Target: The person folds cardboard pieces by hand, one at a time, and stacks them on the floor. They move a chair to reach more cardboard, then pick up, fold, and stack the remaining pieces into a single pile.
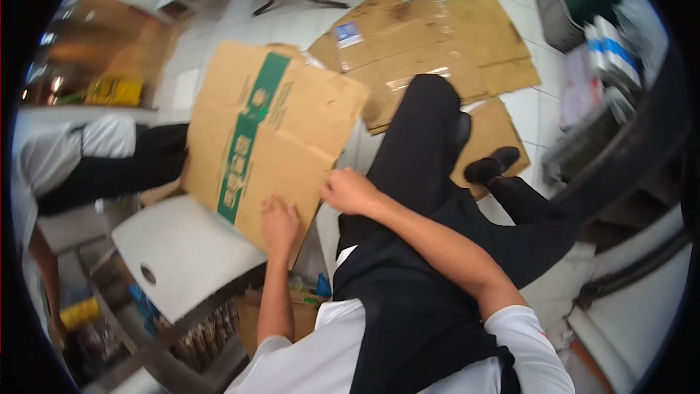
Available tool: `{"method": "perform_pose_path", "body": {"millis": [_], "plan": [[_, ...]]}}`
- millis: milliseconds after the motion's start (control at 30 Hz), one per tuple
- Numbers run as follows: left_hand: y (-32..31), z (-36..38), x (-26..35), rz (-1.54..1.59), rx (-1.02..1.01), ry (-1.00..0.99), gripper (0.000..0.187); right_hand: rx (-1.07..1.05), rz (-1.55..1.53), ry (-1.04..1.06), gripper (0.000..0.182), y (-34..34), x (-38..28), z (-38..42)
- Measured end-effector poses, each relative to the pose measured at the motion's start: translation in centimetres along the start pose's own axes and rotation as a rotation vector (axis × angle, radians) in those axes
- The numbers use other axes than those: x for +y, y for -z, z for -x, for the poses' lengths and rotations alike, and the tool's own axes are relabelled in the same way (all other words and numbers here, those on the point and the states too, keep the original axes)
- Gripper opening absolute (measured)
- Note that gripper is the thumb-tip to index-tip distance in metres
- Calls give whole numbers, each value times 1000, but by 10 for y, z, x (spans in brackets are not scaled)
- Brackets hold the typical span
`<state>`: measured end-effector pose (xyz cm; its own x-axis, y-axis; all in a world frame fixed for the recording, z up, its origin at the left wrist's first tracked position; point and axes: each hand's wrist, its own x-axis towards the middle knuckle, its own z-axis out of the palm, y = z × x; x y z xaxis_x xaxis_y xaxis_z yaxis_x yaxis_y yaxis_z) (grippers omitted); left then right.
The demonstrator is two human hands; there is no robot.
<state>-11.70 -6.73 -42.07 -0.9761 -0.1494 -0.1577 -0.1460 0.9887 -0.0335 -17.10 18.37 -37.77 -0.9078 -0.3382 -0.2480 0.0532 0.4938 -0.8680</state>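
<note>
A flat brown cardboard sheet (306, 113) with a green printed stripe (253, 109) is tilted in front of me, over my lap's left side. My right hand (350, 191) is closed on its near right edge, fingers curled in a pinch. Lower on the same sheet, my left hand (280, 226) lies on the printed face with its fingers spread a little. Whether the left thumb presses against an edge is not clear.
Several flattened cardboard pieces (408, 36) cover the tiled floor ahead. A white stool-like seat (182, 255) stands at left, beside another person in a dark apron (124, 168). Crates and plastic packs (609, 51) line the right side. A dark metal stand (299, 0) is at the top.
</note>
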Motion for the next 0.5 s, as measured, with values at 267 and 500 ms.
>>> {"method": "perform_pose_path", "body": {"millis": [267,500], "plan": [[132,-82,201,1012,213,-448,23,166,-1015,-27,30,234,70,130],[-122,-230,343,874,-545,-71,61,951,-494,-566,27,342,280,225]]}}
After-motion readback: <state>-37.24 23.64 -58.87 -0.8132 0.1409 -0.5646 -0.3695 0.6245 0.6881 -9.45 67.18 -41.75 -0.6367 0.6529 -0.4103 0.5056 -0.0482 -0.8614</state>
